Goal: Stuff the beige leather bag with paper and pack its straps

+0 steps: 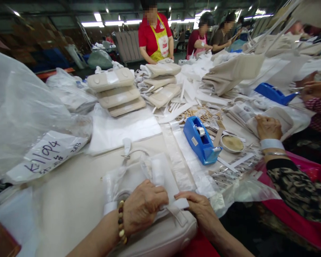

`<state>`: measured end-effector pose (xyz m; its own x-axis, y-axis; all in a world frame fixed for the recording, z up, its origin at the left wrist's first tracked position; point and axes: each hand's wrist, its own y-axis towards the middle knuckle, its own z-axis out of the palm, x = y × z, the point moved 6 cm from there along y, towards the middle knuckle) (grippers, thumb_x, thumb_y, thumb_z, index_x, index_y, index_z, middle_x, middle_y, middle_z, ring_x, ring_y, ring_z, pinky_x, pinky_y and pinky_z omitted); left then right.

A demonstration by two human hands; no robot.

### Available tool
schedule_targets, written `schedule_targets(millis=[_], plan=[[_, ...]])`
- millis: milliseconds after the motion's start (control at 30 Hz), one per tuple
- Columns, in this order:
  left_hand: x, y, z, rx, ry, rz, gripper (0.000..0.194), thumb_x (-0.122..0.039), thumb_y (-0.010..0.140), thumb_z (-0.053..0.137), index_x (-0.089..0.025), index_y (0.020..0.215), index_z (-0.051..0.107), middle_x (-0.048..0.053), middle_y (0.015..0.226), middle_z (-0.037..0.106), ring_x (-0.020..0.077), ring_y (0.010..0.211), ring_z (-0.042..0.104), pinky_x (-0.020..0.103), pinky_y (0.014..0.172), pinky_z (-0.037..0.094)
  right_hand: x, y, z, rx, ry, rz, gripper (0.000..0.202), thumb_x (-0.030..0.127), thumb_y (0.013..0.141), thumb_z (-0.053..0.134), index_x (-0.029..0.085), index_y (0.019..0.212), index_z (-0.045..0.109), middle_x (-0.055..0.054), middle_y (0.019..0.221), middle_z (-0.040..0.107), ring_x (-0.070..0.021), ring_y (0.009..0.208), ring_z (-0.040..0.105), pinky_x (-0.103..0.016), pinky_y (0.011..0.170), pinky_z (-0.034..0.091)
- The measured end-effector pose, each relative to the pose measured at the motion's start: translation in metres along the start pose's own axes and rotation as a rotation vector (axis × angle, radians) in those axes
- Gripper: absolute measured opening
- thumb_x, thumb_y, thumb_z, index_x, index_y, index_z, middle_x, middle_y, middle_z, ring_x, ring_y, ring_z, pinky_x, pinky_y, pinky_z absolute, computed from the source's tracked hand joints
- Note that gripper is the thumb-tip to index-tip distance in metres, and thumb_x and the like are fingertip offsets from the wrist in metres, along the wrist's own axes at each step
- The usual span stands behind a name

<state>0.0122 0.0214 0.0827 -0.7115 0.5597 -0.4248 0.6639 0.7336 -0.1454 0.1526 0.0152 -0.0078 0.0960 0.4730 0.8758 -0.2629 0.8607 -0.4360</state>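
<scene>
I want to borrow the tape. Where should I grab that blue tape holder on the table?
Grab the blue tape dispenser around its tall middle, fingers on its two flat sides, coming down from above. Those sides look smooth and bare. Stay away from the low front end near the little round tin; the cutter probably sits there.

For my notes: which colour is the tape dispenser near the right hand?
Blue tape dispenser, clearest in the head view.

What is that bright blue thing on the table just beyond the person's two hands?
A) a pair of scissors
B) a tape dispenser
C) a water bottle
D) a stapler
B: the blue tape dispenser carries a roll of tape on its hub and sits on the table.
</scene>
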Motion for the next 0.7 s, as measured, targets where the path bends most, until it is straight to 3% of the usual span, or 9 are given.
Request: schedule_targets(millis=[100, 233, 333, 500, 567, 700], plan=[[0.003, -0.001, 0.002, 0.033, 0.027, -0.022, 0.017, -0.004, 0.070, 0.052, -0.020, 0.074, 0.055, -0.006, 0.077, 0.063, 0.0107, 0.070, 0.055, 0.027, 0.067, 0.033, -0.009, 0.001, -0.001, -0.026, 0.043, 0.067, 0.016, 0.029, 0.058, 0.072, 0.021, 0.072, 0.073, 0.000, 0.078, 0.069, -0.0178, 0.077, 0.059, -0.026, 0.071, 0.043], [0.008, -0.001, 0.003, 0.023, -0.003, -0.015, 0.011, -0.011, 0.075, 0.057, -0.022, 0.077, 0.057, -0.007, 0.079, 0.064, 0.0105, 0.074, 0.058, 0.027, 0.069, 0.034, -0.008, 0.004, -0.005, -0.026, -0.056, 0.077, 0.021, 0.034, 0.057, 0.072, 0.022, 0.073, 0.073, -0.002, 0.086, 0.070, -0.0240, 0.089, 0.059, -0.032, 0.082, 0.044], [0.012, 0.000, 0.003, 0.030, -0.065, -0.001, 0.008, -0.016, 0.076, 0.060, -0.023, 0.080, 0.059, -0.007, 0.083, 0.066, 0.0107, 0.078, 0.060, 0.027, 0.070, 0.035, 0.006, 0.003, -0.006, 0.079, -0.262, -0.002, 0.026, 0.042, 0.061, 0.069, 0.022, 0.077, 0.074, -0.005, 0.093, 0.069, -0.0280, 0.097, 0.057, -0.037, 0.089, 0.042], [0.013, 0.005, 0.001, 0.048, -0.097, 0.021, 0.009, -0.023, 0.077, 0.063, -0.023, 0.085, 0.061, -0.006, 0.090, 0.068, 0.0107, 0.083, 0.062, 0.023, 0.071, 0.040, 0.031, -0.013, -0.009, 0.262, -0.515, -0.091, 0.047, 0.051, 0.073, 0.057, 0.028, 0.114, 0.062, -0.007, 0.116, 0.061, -0.0304, 0.108, 0.053, -0.042, 0.091, 0.041], [0.010, 0.007, 0.001, 0.060, -0.102, 0.038, 0.013, -0.021, 0.076, 0.064, -0.022, 0.089, 0.062, -0.004, 0.093, 0.069, 0.0120, 0.086, 0.062, 0.023, 0.073, 0.042, 0.036, -0.019, -0.007, 0.310, -0.552, -0.117, 0.049, 0.050, 0.069, 0.061, 0.029, 0.114, 0.061, -0.007, 0.121, 0.058, -0.0321, 0.112, 0.050, -0.041, 0.092, 0.042], [0.003, 0.000, -0.008, 0.072, -0.141, 0.076, 0.026, -0.014, 0.073, 0.065, -0.019, 0.099, 0.061, 0.000, 0.103, 0.067, 0.0157, 0.095, 0.061, 0.026, 0.080, 0.045, 0.030, -0.019, -0.003, 0.337, -0.615, -0.186, 0.061, 0.036, 0.048, 0.080, 0.029, 0.106, 0.066, -0.006, 0.117, 0.060, -0.0365, 0.111, 0.050, -0.042, 0.094, 0.042]])
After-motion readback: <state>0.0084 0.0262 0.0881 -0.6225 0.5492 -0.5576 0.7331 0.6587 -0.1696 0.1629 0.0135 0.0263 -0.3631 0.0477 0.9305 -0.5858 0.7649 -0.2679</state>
